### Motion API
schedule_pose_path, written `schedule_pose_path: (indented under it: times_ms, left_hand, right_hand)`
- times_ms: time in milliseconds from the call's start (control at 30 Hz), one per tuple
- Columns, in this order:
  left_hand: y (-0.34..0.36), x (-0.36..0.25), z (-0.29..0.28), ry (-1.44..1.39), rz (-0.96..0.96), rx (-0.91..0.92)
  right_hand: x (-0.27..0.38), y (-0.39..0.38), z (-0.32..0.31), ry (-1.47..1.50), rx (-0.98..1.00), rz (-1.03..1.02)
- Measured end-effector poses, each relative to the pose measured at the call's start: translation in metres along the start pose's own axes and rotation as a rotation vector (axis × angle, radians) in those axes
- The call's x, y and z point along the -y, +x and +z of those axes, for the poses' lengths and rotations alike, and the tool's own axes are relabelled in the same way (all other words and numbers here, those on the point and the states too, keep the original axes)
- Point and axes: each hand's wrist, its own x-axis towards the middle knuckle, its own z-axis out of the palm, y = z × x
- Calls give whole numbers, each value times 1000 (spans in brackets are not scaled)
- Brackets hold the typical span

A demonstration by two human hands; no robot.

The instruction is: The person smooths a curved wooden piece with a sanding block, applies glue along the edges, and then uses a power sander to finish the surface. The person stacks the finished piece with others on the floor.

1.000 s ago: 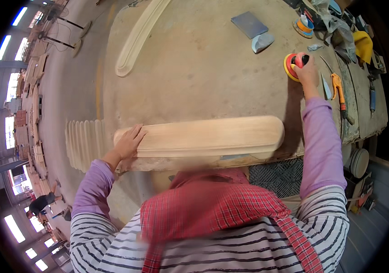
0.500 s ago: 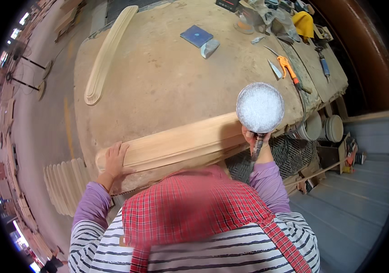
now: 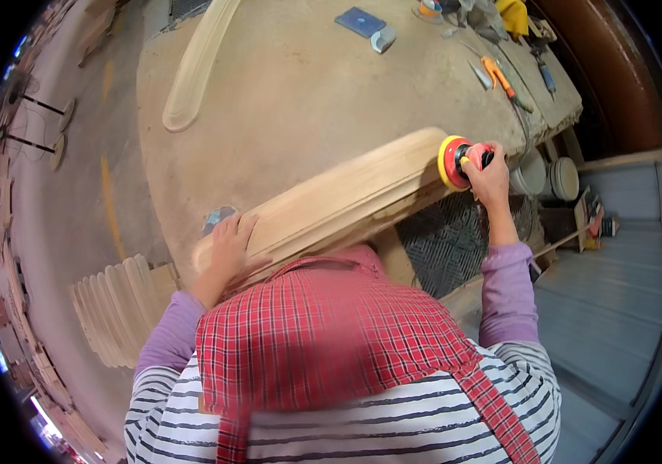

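A long pale wooden board (image 3: 339, 185) with a rounded end and a stepped edge lies slantwise along the near side of the worktable. My left hand (image 3: 226, 251) rests on its left end, fingers stretched flat across the top. In my right hand (image 3: 489, 182) is a red sander (image 3: 476, 157) with a black middle and yellow pad, fingers wrapped round its body. The sander is tipped on its side, its pad facing the board's right end; whether they touch I cannot tell. A small blue-grey piece (image 3: 219, 219) sits just beyond my left hand.
A second board (image 3: 196, 77) lies far left on the worktable (image 3: 300, 100). A blue flat pad (image 3: 362, 22), an orange air blow gun (image 3: 495, 71) and its hose are at the far right. Several boards (image 3: 118, 309) stand left of the table; buckets (image 3: 563, 178) stand right.
The sander has turned from its pad facing up to being tipped sideways at the board's right end. The blue-grey piece beyond my left hand has come into sight. The whole view has shifted.
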Motion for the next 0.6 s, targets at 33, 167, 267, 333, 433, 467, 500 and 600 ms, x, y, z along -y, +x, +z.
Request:
schedule_pose_path:
  times_ms: [33, 167, 267, 333, 433, 467, 500, 600]
  left_hand:
    - [0, 1, 3, -20, 24, 2]
    - [14, -4, 15, -22, 76, -31]
    - [39, -17, 27, -32, 108, -90]
    - [69, -32, 38, -117, 87, -127]
    - [86, -52, 42, -122, 44, -188]
    - [86, -52, 43, -108, 57, -193]
    - [86, -53, 44, -96, 70, -198]
    - [82, -56, 42, -27, 61, -203]
  right_hand:
    - [-3, -12, 6, -62, -56, -7]
    - [3, -68, 41, -79, -40, 166]
    - [46, -133, 82, 49, 22, 94]
    - [83, -172, 98, 85, 163, -54]
    - [134, -219, 117, 154, 322, -330]
    - [141, -230, 123, 152, 381, -299]
    - [142, -232, 125, 176, 389, -348]
    - [124, -213, 113, 141, 341, -283]
